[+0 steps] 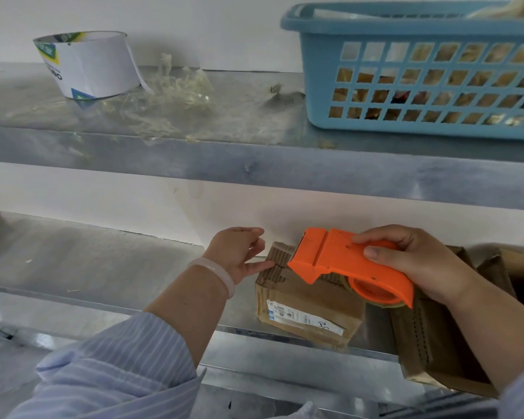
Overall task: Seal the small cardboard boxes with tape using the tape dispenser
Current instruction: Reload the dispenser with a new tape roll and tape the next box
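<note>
A small cardboard box [307, 300] with a white shipping label lies on the lower metal shelf [88, 261], low and right of centre. My right hand [418, 261] grips an orange tape dispenser [345, 264] with its front end down on the box's top. My left hand [239, 252] reaches in from the left, its fingertips touching the box's upper left edge, fingers mostly straight. The box's far side is hidden behind the dispenser.
A second, open brown cardboard box [430, 343] stands at the right under my right arm. On the upper shelf [254, 164] are a blue plastic basket [421, 74], a white paper ring [88, 65] and crumpled clear tape scraps [170, 95].
</note>
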Tool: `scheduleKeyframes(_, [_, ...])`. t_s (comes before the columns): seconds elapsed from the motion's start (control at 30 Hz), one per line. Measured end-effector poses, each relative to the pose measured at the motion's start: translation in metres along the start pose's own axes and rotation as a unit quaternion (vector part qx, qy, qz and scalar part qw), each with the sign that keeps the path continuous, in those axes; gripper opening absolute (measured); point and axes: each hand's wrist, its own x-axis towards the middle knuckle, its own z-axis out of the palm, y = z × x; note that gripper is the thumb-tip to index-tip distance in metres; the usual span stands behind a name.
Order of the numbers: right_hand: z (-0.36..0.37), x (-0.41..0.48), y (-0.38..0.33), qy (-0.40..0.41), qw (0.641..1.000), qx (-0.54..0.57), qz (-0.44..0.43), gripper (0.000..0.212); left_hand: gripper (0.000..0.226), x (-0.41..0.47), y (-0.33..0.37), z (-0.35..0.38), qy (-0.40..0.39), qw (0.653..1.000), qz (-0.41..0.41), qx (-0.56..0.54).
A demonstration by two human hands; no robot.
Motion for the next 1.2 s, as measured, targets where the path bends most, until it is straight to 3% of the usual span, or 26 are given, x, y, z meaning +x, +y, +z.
scheduleKeyframes(0.17, [0.003,-0.007,-0.005,0.004,0.998,-0.063,0.017,0.032,0.008,0.0,0.001,-0.001,-0.001,0.997,0.024,0.076])
scheduleKeyframes(0.43, [0.013,-0.006,-0.007,-0.011,0.99,-0.142,0.016,0.025,0.015,0.007,-0.013,-0.012,0.048,0.958,0.101,0.263])
scheduleKeyframes(0.77, [0.016,-0.002,-0.005,-0.016,0.984,-0.176,0.024,0.022,0.014,0.018,-0.039,-0.01,0.041,0.954,0.073,0.288])
scheduleKeyframes(0.97, [0.017,-0.002,-0.006,-0.015,0.984,-0.174,0.021,0.021,0.015,0.019,-0.037,-0.008,0.013,0.935,0.066,0.349])
scheduleKeyframes(1.07, [0.018,-0.002,-0.006,-0.009,0.986,-0.165,0.022,0.022,0.039,0.015,-0.037,-0.009,-0.005,0.931,0.026,0.364])
scheduleKeyframes(1.2, [0.019,-0.003,-0.006,-0.013,0.986,-0.164,0.012,0.024,0.031,0.008,-0.049,-0.016,-0.04,0.946,-0.024,0.322])
